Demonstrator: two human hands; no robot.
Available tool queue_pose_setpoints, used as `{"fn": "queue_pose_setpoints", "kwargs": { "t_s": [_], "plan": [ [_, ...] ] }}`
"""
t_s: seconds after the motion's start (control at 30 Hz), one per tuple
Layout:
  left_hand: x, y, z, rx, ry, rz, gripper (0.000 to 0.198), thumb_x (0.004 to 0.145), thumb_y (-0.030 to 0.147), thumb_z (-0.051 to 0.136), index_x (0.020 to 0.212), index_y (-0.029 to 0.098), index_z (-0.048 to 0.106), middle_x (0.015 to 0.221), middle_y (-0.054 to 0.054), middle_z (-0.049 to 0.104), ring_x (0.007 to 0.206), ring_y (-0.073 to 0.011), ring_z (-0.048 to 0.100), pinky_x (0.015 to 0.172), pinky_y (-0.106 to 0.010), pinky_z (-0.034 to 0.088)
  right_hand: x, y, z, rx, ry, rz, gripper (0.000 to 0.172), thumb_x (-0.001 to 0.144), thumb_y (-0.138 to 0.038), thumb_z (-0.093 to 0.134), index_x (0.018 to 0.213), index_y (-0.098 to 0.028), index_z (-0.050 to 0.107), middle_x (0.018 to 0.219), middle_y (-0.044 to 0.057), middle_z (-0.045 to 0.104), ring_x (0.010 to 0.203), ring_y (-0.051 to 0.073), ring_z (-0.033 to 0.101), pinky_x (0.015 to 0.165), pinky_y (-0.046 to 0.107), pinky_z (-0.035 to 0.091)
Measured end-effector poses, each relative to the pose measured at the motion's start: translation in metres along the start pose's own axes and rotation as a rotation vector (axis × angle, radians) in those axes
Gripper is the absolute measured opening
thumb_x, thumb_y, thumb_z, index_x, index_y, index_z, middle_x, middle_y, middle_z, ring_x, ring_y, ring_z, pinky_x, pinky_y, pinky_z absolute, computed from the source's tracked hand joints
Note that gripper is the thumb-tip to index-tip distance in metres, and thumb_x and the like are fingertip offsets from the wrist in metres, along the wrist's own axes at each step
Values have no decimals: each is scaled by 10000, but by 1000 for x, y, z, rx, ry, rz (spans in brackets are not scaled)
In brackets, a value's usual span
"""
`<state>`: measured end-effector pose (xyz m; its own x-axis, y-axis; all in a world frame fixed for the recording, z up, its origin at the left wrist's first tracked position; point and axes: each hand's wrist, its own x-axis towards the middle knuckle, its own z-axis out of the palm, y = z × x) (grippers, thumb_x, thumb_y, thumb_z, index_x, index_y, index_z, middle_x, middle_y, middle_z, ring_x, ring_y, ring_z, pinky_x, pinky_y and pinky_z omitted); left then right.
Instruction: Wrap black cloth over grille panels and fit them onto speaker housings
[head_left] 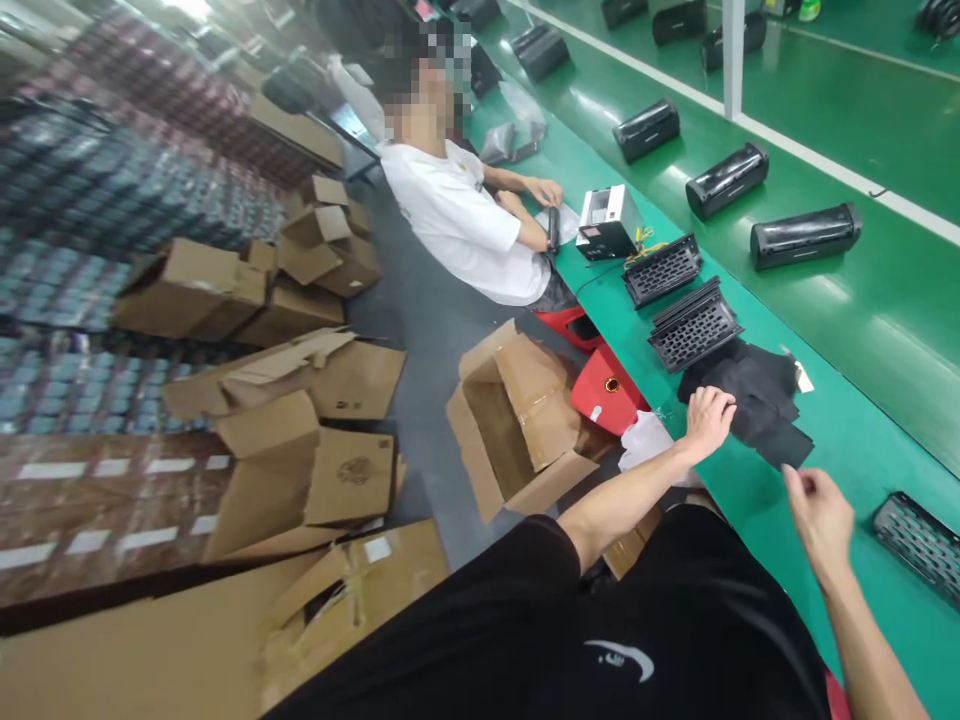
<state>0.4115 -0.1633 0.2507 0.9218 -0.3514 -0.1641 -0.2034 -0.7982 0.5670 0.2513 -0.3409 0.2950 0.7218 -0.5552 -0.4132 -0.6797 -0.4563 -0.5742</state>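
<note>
My left hand (708, 418) rests with curled fingers on the edge of a pile of black fabric pieces (754, 395) lying on the green table (847, 440). My right hand (819, 515) hovers just above the table, to the right of the pile, fingers loosely curled and pinched; whether anything is in them I cannot make out. A black perforated grille (919, 545) lies at the far right, close to my right hand. Two stacks of black grilles (694, 328) (662, 268) lie beyond the fabric.
A co-worker in a white shirt (457, 220) sits further along the table beside a small white and black device (607, 222). Black speaker bodies (804, 236) lie spaced along the green conveyor. Open cardboard boxes (517, 420) and red stools (604, 385) crowd the floor to the left.
</note>
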Motion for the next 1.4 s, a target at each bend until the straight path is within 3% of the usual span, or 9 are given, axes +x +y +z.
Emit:
{"fn": "queue_pose_setpoints", "kwargs": {
  "t_s": [0.13,0.27,0.47,0.63,0.77,0.83,1.0,1.2,1.4],
  "plan": [
    [10,-2,8,103,-11,47,254,1046,378,587,1210,220,700,1246,-100,641,1184,-274,520,1041,-437,413,36,-60,62,-21,3,32,442,922,-637,537,956,-227,698,979,114,738,866,278,628,764,382,433],
    [12,-7,15,140,-52,77,314,1047,416,582,1265,214,682,1289,-105,622,1185,-283,512,1038,-448,413,55,-50,71,16,0,79,385,944,-516,505,994,-212,736,969,149,728,919,310,633,834,423,434],
    [14,-7,13,109,-53,76,286,1028,386,598,1238,213,686,1283,-120,623,1200,-298,520,1059,-482,420,47,-19,44,302,-47,111,440,852,-633,583,894,-207,684,652,47,615,719,264,580,820,427,467],
    [7,16,5,-264,-27,18,329,975,339,660,1269,191,664,1364,-141,634,1281,-287,543,1137,-469,434,10,-11,12,694,-101,77,558,707,-785,715,749,-256,541,719,0,598,752,215,573,803,394,524],
    [-13,51,18,-937,-583,-111,479,957,501,680,1329,200,654,1259,-114,718,1062,-217,688,958,-379,553,-25,3,-19,969,-156,109,469,736,-685,793,886,-263,655,967,53,734,934,258,676,909,472,551],
    [-23,68,28,-1077,-810,-170,487,891,529,752,1220,172,715,1104,-86,758,939,-196,704,882,-341,557,-36,16,-31,1129,-181,195,397,734,-583,845,953,-278,715,1022,64,765,978,275,700,948,514,548],
    [-39,104,43,-861,-763,83,270,829,364,813,1010,165,790,961,-32,779,912,-173,681,857,-272,507,-51,58,-52,1166,-106,337,638,782,-859,647,1015,-273,748,1147,115,778,1120,346,713,904,569,583],
    [-49,155,72,-654,-742,203,240,901,328,736,1087,190,801,1041,-33,804,951,-184,709,876,-263,513,-48,110,-76,811,224,489,616,460,-570,923,891,-216,660,759,15,704,677,215,645,580,332,564],
    [-55,195,111,-496,-721,237,268,934,383,710,1131,226,799,981,-18,806,879,-184,719,841,-269,532,-28,148,-105,656,296,508,572,690,-709,689,985,-219,686,869,36,715,787,246,665,664,381,589]
  ]
}}
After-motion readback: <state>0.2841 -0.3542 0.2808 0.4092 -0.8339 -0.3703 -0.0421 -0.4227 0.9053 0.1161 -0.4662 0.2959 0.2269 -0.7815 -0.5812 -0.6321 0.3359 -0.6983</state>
